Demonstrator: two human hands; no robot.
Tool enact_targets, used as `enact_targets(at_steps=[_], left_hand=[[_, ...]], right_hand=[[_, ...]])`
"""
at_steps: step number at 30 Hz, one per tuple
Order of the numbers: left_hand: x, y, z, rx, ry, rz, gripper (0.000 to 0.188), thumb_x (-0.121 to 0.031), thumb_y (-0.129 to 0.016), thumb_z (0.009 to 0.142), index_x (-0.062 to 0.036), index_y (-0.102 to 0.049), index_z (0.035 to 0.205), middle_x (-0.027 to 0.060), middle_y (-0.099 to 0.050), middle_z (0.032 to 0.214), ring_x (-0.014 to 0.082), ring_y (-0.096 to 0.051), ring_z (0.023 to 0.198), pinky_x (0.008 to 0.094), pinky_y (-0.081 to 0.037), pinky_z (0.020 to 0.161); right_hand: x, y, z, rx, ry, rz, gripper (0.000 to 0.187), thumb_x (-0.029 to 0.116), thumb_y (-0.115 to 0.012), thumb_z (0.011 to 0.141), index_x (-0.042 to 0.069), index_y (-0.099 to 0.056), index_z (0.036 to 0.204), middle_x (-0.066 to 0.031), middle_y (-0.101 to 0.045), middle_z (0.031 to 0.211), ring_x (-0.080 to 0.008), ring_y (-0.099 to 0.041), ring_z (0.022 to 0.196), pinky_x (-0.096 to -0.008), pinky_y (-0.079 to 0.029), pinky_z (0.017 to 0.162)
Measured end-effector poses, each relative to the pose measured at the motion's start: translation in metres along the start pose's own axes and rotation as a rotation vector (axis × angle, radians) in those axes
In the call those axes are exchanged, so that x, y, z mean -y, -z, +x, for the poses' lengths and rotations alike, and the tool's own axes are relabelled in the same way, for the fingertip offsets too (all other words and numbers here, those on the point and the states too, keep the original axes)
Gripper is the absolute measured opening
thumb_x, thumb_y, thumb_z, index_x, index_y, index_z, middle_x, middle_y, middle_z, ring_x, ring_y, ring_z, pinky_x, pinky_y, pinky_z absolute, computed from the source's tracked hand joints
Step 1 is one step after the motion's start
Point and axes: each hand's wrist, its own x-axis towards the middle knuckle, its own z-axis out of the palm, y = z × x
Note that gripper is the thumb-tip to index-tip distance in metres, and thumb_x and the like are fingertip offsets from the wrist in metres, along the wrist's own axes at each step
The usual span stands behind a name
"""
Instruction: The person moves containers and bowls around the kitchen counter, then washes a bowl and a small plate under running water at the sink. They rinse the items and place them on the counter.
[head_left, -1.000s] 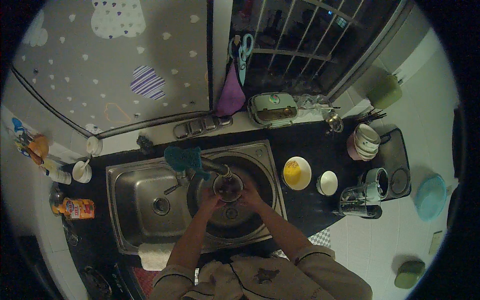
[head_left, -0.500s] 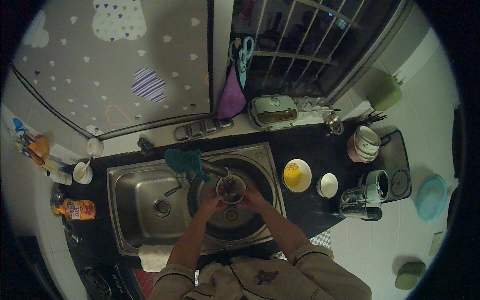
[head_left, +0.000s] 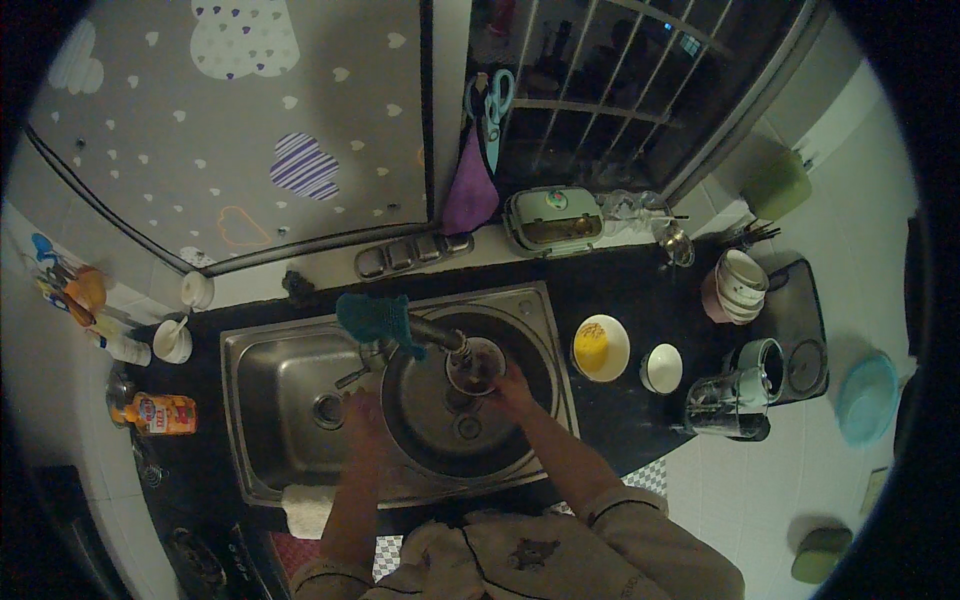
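Note:
A small round bowl [head_left: 497,352] with a pale rim and dark contents is under the spout in the right basin. My right hand [head_left: 510,392] holds it by its right side, fingers wrapped at the rim. My left hand [head_left: 362,410] is off the bowl, over the left basin just below the faucet lever [head_left: 352,380]; motion smears it, so its fingers are unclear. The faucet [head_left: 440,333] has a flexible spout end, with a teal cloth [head_left: 372,318] draped over its bend. Whether water runs is hard to make out.
Right of the steel double sink [head_left: 236,430] stand a bowl with yellow contents [head_left: 592,348], a small white bowl [head_left: 662,368], a glass jug [head_left: 715,405] and stacked bowls [head_left: 742,290]. An orange bottle [head_left: 165,413] is at left. A towel [head_left: 308,510] hangs over the front edge.
My left hand has let go of the bowl and moved left toward the faucet lever. My right hand keeps the bowl, which has shifted slightly right and up under the spout.

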Motion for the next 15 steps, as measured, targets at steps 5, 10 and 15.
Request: enact_targets(at_steps=[5, 10, 15], left_hand=[[-0.057, 0.004, -0.011, -0.129, 0.234, -0.567, 0.021, -0.026, -0.054, 0.083, -0.0128, -0.051, 0.099, 0.0022, -0.051, 0.108, 0.0233, -0.043, 0.113, 0.0450, -0.029, 0.093], [-0.068, 0.011, -0.005, -0.030, 0.274, -0.662, 0.021, -0.028, -0.054, 0.082, -0.0129, -0.052, 0.096, 0.0024, -0.051, 0.107, 0.0226, -0.046, 0.107, 0.0459, -0.029, 0.094], [-0.083, 0.011, 0.018, 0.022, 0.188, -0.666, 0.022, -0.028, -0.054, 0.081, -0.0127, -0.052, 0.096, 0.0035, -0.049, 0.112, 0.0229, -0.039, 0.113, 0.0488, -0.028, 0.096]], right_hand=[[0.012, -0.014, -0.010, -0.057, -0.062, -0.045, 0.067, 0.000, -0.051, 0.079, 0.018, -0.021, 0.136, -0.0139, -0.046, 0.119, -0.0310, -0.057, 0.097, -0.0457, -0.053, 0.074], [0.006, -0.011, -0.006, -0.026, -0.042, -0.081, 0.069, 0.003, -0.053, 0.080, 0.018, -0.016, 0.136, -0.0171, -0.045, 0.119, -0.0314, -0.058, 0.092, -0.0452, -0.055, 0.071], [0.001, -0.007, -0.007, -0.011, -0.060, -0.142, 0.065, 0.002, -0.053, 0.081, 0.015, -0.018, 0.135, -0.0181, -0.044, 0.120, -0.0330, -0.058, 0.093, -0.0464, -0.054, 0.075]])
